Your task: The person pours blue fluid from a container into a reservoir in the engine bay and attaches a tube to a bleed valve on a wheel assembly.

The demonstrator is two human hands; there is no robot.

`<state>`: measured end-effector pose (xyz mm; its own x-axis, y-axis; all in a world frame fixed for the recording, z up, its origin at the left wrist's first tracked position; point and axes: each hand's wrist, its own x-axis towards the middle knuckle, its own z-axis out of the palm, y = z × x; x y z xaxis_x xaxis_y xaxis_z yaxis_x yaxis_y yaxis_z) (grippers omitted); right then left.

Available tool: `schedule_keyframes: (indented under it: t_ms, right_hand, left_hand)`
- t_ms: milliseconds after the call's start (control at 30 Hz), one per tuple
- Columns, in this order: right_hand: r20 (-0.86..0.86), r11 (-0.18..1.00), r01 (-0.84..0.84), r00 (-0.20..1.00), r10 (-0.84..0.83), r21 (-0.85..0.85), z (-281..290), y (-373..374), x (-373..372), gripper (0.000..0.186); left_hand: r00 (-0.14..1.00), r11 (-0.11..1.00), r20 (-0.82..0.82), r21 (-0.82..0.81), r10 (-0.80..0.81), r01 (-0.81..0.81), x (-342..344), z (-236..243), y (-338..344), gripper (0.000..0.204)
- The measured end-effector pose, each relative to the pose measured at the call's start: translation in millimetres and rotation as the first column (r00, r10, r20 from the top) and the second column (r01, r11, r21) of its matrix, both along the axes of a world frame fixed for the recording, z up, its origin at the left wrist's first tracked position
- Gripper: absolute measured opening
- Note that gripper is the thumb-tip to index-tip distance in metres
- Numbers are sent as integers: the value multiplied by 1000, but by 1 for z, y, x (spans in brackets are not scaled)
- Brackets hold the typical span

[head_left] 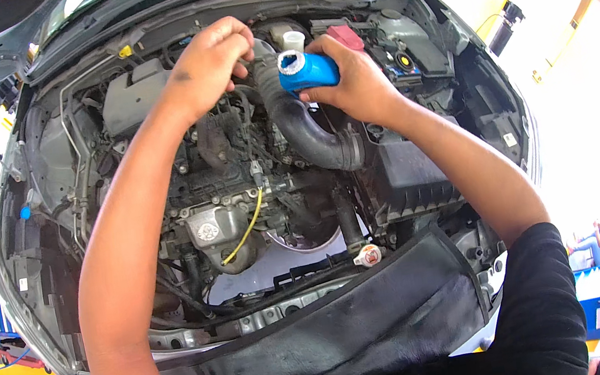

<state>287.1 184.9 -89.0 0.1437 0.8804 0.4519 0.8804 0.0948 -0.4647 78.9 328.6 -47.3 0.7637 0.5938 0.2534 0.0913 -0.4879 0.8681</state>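
My right hand (357, 78) is wrapped round a blue plastic bottle (317, 72) above the engine bay. The bottle lies tilted, and its uncapped mouth, with a ragged whitish rim, faces left. Just behind it rises the white neck of a reservoir (293, 41). My left hand (216, 61) hovers to the left of the bottle, fingers curled and pressed together; what they hold, if anything, is hidden. Below both hands runs a ribbed black intake hose (307, 135).
An engine cover (137, 97) sits at the left and a black air filter box (412, 174) at the right. A yellow dipstick handle (245, 227) sticks up midway. A black fender cover (338, 327) drapes over the front edge, near the radiator cap (367, 256). A person (598, 238) sits far right.
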Motion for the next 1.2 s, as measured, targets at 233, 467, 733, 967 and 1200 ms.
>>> schedule_keyframes:
  t_ms: [233,467,733,967,1200]
  right_hand:
    - [-85,999,32,996,-34,-29,-3,10,34,68]
    - [-65,983,154,985,-161,-101,-22,95,148,80]
    - [-299,935,63,938,-175,-348,-28,147,168,61]
    - [-246,901,95,945,-215,-423,-24,162,178,56]
    - [-104,850,156,965,-239,-504,-17,171,180,55]
  left_hand:
    - [998,987,-68,161,10,1,-1,-15,-27,25]
    - [955,996,-295,88,33,-7,-95,-24,-62,24]
    - [849,975,-492,2,193,-220,-195,-43,-143,24]
    - [871,938,-450,-171,197,-301,-212,-75,-153,24]
    - [859,918,-456,-188,233,-349,-212,-78,-152,26]
